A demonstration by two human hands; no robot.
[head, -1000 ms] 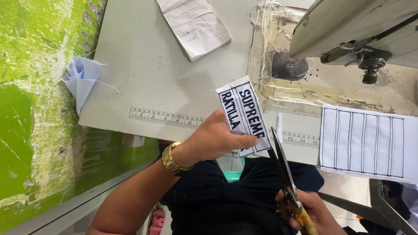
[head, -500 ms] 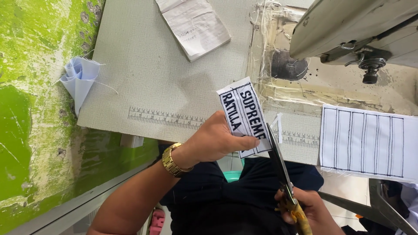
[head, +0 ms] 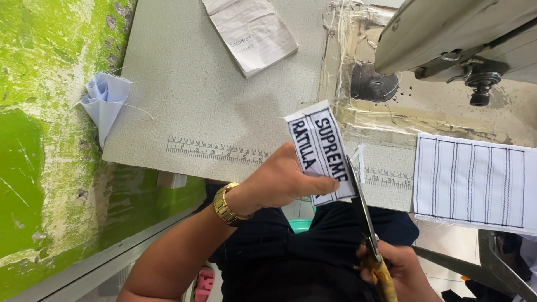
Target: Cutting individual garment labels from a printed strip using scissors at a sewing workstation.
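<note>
A sewing machine, folded paper (creased) and striped cloth.

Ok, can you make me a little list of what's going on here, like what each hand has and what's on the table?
Left hand: pinches a white fabric label with black print
Right hand: grips yellow-handled scissors, blades at the label's right edge
Wrist: gold watch
Table: grey, printed ruler along its front edge
On the table: folded paper, white striped cloth
Top right: sewing machine
Left edge: pale blue fabric scrap

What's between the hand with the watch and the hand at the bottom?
The scissors, cutting the white printed patch that the left hand holds; head view.
</note>
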